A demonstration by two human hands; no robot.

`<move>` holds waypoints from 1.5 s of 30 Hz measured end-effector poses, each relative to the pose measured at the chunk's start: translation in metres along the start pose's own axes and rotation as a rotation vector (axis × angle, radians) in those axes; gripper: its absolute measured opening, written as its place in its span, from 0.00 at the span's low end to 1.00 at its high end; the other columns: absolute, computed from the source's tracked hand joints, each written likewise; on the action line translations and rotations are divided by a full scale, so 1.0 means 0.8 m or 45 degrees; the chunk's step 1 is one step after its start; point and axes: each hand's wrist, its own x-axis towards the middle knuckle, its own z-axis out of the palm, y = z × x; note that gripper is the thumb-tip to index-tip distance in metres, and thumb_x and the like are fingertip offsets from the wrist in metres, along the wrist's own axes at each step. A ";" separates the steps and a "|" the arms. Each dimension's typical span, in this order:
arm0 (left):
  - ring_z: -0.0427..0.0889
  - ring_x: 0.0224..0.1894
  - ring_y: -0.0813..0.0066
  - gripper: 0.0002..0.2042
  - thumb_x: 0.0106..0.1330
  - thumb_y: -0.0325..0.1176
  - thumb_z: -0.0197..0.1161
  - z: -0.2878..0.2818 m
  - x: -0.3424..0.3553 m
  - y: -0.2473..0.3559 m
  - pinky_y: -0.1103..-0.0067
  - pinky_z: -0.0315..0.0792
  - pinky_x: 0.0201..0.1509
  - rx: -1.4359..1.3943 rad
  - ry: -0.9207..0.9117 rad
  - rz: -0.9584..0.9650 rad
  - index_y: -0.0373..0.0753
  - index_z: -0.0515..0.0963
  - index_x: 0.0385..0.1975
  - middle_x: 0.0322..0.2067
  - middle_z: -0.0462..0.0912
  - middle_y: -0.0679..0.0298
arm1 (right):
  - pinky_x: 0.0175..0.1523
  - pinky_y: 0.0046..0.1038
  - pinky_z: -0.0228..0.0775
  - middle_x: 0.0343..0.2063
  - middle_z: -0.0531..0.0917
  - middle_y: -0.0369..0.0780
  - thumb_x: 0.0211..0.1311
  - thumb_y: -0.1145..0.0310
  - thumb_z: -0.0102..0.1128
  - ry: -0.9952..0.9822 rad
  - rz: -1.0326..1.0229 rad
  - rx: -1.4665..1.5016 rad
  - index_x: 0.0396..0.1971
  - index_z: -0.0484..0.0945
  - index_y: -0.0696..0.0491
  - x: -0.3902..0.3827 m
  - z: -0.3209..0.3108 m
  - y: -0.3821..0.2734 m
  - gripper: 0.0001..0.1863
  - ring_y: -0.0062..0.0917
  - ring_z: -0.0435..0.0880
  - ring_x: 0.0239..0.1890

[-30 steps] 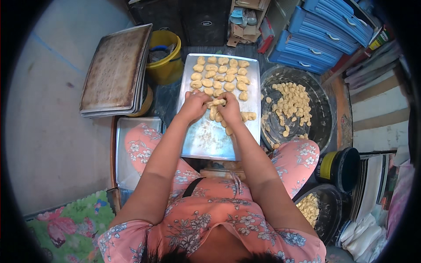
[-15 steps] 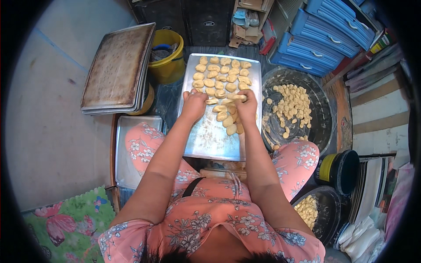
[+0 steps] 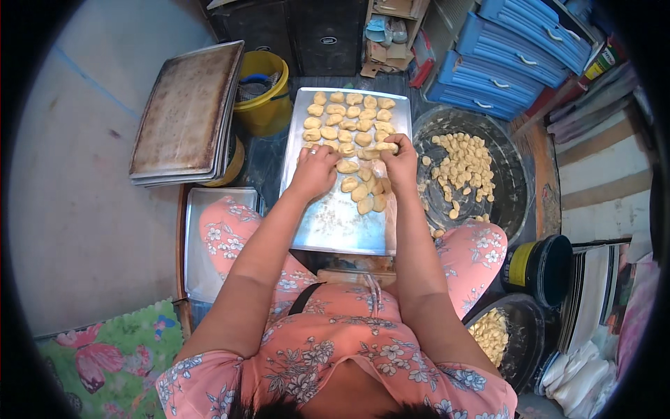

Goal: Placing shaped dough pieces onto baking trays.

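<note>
Both hands moved up the baking tray [image 3: 328,223] since earlier frames, now at its mid rows. Head view: bare metal nearer the body than the fingers; beyond them, neat rows of dough pieces [image 3: 349,115] to tray's far edge. Floor-level spot, crowded: round pan [image 3: 502,202] w/ more pieces just right of fingers, stacked trays [image 3: 185,115] and yellow bucket [image 3: 269,105] left. Left hand [image 3: 315,170] curled, fingertips on a piece; right hand [image 3: 399,159] pinching one piece; loose pile [image 3: 366,192] between hands.
</note>
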 end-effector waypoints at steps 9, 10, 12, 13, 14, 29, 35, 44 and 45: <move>0.69 0.49 0.67 0.08 0.51 0.30 0.60 0.034 0.014 0.016 0.69 0.57 0.52 0.042 -0.012 0.018 0.45 0.81 0.32 0.38 0.74 0.68 | 0.37 0.20 0.69 0.24 0.77 0.35 0.42 0.80 0.57 -0.220 -0.137 -0.863 0.29 0.76 0.55 -0.002 -0.039 0.045 0.10 0.15 0.75 0.30; 0.69 0.49 0.67 0.08 0.51 0.30 0.60 0.033 0.016 0.021 0.69 0.57 0.52 0.041 -0.013 0.020 0.45 0.81 0.32 0.38 0.74 0.68 | 0.37 0.21 0.69 0.24 0.77 0.35 0.42 0.80 0.56 -0.145 -0.063 -0.767 0.29 0.76 0.55 -0.004 -0.046 0.047 0.10 0.16 0.75 0.30; 0.68 0.48 0.67 0.06 0.51 0.30 0.61 0.031 0.020 0.030 0.68 0.56 0.52 -0.113 0.017 0.139 0.45 0.81 0.29 0.37 0.73 0.68 | 0.35 0.21 0.68 0.24 0.77 0.34 0.42 0.81 0.53 -0.028 0.022 -0.528 0.29 0.75 0.56 -0.003 -0.059 0.049 0.11 0.17 0.74 0.28; 0.68 0.48 0.67 0.06 0.51 0.30 0.61 0.028 0.024 0.034 0.68 0.56 0.52 -0.115 0.013 0.142 0.45 0.81 0.29 0.37 0.73 0.68 | 0.35 0.21 0.68 0.24 0.77 0.34 0.42 0.81 0.53 -0.024 0.025 -0.528 0.29 0.75 0.56 -0.002 -0.066 0.049 0.11 0.17 0.74 0.28; 0.68 0.48 0.67 0.06 0.51 0.31 0.61 0.024 0.029 0.038 0.68 0.56 0.52 -0.146 -0.072 0.160 0.45 0.81 0.28 0.37 0.73 0.68 | 0.34 0.21 0.68 0.24 0.77 0.34 0.42 0.81 0.53 -0.043 -0.040 -0.554 0.30 0.75 0.56 0.001 -0.073 0.048 0.11 0.17 0.74 0.27; 0.71 0.45 0.68 0.08 0.52 0.32 0.61 0.055 0.053 0.074 0.68 0.57 0.50 0.004 -0.086 0.231 0.44 0.80 0.32 0.32 0.75 0.67 | 0.32 0.22 0.71 0.25 0.78 0.36 0.45 0.82 0.55 0.051 0.097 -0.448 0.33 0.73 0.56 0.006 -0.092 0.074 0.12 0.19 0.78 0.26; 0.72 0.46 0.68 0.07 0.54 0.32 0.57 0.061 0.068 0.073 0.69 0.57 0.51 0.044 -0.185 0.217 0.45 0.80 0.31 0.31 0.75 0.67 | 0.37 0.22 0.70 0.32 0.73 0.37 0.45 0.80 0.58 -0.023 0.167 -0.278 0.37 0.73 0.55 -0.009 -0.096 0.053 0.16 0.20 0.75 0.33; 0.71 0.47 0.62 0.11 0.58 0.30 0.56 0.015 -0.027 0.093 0.67 0.60 0.51 -0.035 -0.164 0.057 0.41 0.77 0.40 0.37 0.74 0.62 | 0.47 0.31 0.69 0.38 0.70 0.44 0.51 0.70 0.62 -0.589 -0.142 -1.081 0.43 0.76 0.50 -0.084 -0.068 0.017 0.17 0.37 0.76 0.40; 0.71 0.47 0.61 0.12 0.59 0.29 0.55 0.010 -0.043 0.091 0.66 0.62 0.51 -0.057 -0.208 0.021 0.40 0.76 0.43 0.38 0.74 0.61 | 0.47 0.31 0.69 0.38 0.70 0.44 0.51 0.70 0.62 -0.596 -0.143 -1.078 0.43 0.76 0.50 -0.088 -0.065 0.015 0.17 0.37 0.76 0.40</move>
